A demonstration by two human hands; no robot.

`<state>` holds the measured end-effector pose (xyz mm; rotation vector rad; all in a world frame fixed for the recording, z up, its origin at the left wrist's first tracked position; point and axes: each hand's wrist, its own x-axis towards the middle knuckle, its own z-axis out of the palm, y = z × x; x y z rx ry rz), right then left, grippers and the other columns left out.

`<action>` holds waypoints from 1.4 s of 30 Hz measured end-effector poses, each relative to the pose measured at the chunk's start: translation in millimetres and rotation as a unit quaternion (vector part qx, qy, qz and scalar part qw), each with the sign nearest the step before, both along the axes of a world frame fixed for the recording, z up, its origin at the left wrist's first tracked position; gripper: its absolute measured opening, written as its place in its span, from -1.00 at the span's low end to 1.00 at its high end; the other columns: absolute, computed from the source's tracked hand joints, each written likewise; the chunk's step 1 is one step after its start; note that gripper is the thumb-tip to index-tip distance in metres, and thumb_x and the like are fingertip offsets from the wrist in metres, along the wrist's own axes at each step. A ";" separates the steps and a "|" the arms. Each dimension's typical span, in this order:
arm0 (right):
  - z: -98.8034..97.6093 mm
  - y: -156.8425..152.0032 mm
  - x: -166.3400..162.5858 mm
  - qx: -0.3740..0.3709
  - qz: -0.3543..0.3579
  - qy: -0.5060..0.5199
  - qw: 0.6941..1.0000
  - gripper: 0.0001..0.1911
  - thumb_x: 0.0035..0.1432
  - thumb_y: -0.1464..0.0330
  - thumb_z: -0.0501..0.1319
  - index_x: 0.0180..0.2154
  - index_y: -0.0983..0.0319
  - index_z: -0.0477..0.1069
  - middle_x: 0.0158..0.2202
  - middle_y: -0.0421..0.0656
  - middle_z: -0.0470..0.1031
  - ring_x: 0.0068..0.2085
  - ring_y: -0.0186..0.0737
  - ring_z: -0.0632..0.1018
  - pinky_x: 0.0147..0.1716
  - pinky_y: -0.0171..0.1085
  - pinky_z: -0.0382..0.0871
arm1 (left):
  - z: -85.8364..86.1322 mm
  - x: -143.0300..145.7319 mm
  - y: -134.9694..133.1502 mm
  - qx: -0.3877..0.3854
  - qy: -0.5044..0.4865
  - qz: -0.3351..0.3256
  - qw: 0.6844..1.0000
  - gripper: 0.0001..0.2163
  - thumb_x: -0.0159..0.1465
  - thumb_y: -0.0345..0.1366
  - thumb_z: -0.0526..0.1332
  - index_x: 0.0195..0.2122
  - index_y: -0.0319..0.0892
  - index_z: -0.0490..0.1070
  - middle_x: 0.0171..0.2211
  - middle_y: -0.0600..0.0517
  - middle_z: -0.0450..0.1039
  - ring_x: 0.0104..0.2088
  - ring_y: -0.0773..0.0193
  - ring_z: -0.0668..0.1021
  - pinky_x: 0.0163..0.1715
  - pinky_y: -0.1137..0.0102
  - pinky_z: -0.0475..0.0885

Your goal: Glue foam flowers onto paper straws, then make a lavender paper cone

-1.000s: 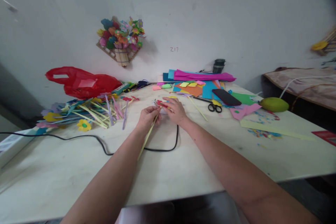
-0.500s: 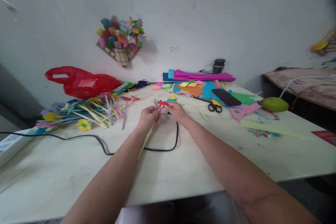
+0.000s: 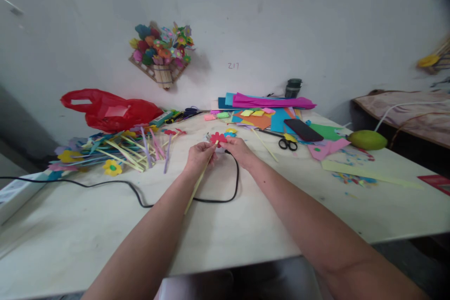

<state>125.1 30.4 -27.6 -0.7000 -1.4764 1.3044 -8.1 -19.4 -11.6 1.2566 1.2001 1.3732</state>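
My left hand (image 3: 200,155) pinches a pale yellow strip stem (image 3: 197,186), whose long end slants down toward me. At the stem's upper end sits a red flower (image 3: 218,138) with rounded petals. My right hand (image 3: 238,150) has its fingers closed at the flower's right edge. Just behind the flower lie a yellow flower (image 3: 230,130) and a blue piece (image 3: 229,134). A black cord (image 3: 236,183) loops beneath my hands, its end partly hidden by them.
Finished flowers and strips (image 3: 130,150) pile up at left, by a red plastic bag (image 3: 116,110). Scissors (image 3: 287,143), a phone (image 3: 303,130), coloured sheets (image 3: 274,101) and a green oval object (image 3: 367,140) lie at right. Paper scraps (image 3: 355,179) are scattered nearby.
More of the red flower now shows, its petals standing above my fingers. My right fingers have shifted slightly right and down; my left hand stays almost in place.
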 end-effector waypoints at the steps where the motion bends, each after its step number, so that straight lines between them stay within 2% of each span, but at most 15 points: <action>1: -0.5 0.4 -0.1 -0.003 0.001 0.003 1.000 -0.80 -0.12 0.29 0.24 -0.42 0.26 0.52 -0.45 -0.20 0.50 -0.31 -0.24 0.47 -0.22 -0.23 0.27 | 0.1 0.0 -0.1 0.000 0.000 0.000 1.000 -0.79 0.00 -0.23 0.29 -0.49 -0.26 0.33 -0.73 0.10 0.35 -0.80 0.45 0.30 -0.78 0.52 0.07; 8: -1.7 1.0 -0.7 -0.019 -0.006 0.015 1.000 -0.81 -0.16 0.27 0.28 -0.48 0.27 0.51 -0.45 -0.18 0.51 -0.32 -0.23 0.46 -0.24 -0.24 0.27 | 0.5 0.0 0.3 -0.010 0.011 0.010 1.000 -0.81 0.02 -0.25 0.28 -0.50 -0.26 0.32 -0.73 0.09 0.36 -0.80 0.45 0.30 -0.78 0.53 0.06; 13: -0.5 -1.7 -0.7 -0.043 0.009 0.024 0.999 -0.79 -0.16 0.28 0.29 -0.43 0.26 0.53 -0.45 -0.20 0.51 -0.33 -0.23 0.47 -0.24 -0.24 0.27 | 0.2 -0.1 0.1 -0.015 0.014 0.012 1.000 -0.81 0.02 -0.24 0.28 -0.50 -0.25 0.33 -0.73 0.10 0.35 -0.81 0.45 0.30 -0.78 0.53 0.06; 18: 0.9 -3.9 0.1 -0.028 0.023 0.020 0.999 -0.79 -0.14 0.30 0.27 -0.40 0.26 0.54 -0.39 -0.18 0.54 -0.28 -0.22 0.48 -0.19 -0.23 0.26 | 1.0 -0.2 -0.5 -0.023 0.021 0.014 0.999 -0.81 0.03 -0.24 0.28 -0.50 -0.25 0.33 -0.74 0.11 0.35 -0.81 0.45 0.30 -0.78 0.52 0.06; 23: 1.7 -4.2 -0.8 -0.026 0.011 0.012 1.000 -0.84 -0.16 0.32 0.27 -0.46 0.26 0.53 -0.44 -0.18 0.54 -0.31 -0.23 0.49 -0.17 -0.22 0.26 | 0.8 0.2 -0.5 -0.024 0.021 0.012 0.999 -0.83 0.03 -0.26 0.27 -0.51 -0.25 0.33 -0.74 0.11 0.35 -0.81 0.46 0.29 -0.78 0.53 0.06; 29: 4.3 -7.5 -3.9 -0.056 -0.038 0.013 0.998 -0.85 -0.22 0.31 0.28 -0.54 0.28 0.49 -0.50 -0.18 0.51 -0.38 -0.24 0.48 -0.27 -0.24 0.29 | 0.7 1.2 -0.7 -0.019 0.027 0.001 0.999 -0.82 0.02 -0.24 0.27 -0.51 -0.24 0.33 -0.74 0.10 0.35 -0.81 0.44 0.30 -0.79 0.52 0.06; 42: 6.6 -10.7 -6.9 -0.053 -0.093 -0.011 0.994 -0.86 -0.22 0.31 0.26 -0.58 0.28 0.47 -0.59 -0.24 0.44 -0.45 -0.30 0.42 -0.32 -0.27 0.24 | -0.1 2.1 -1.8 -0.015 0.022 -0.002 1.000 -0.80 0.02 -0.21 0.27 -0.51 -0.24 0.32 -0.74 0.10 0.35 -0.81 0.43 0.30 -0.80 0.51 0.09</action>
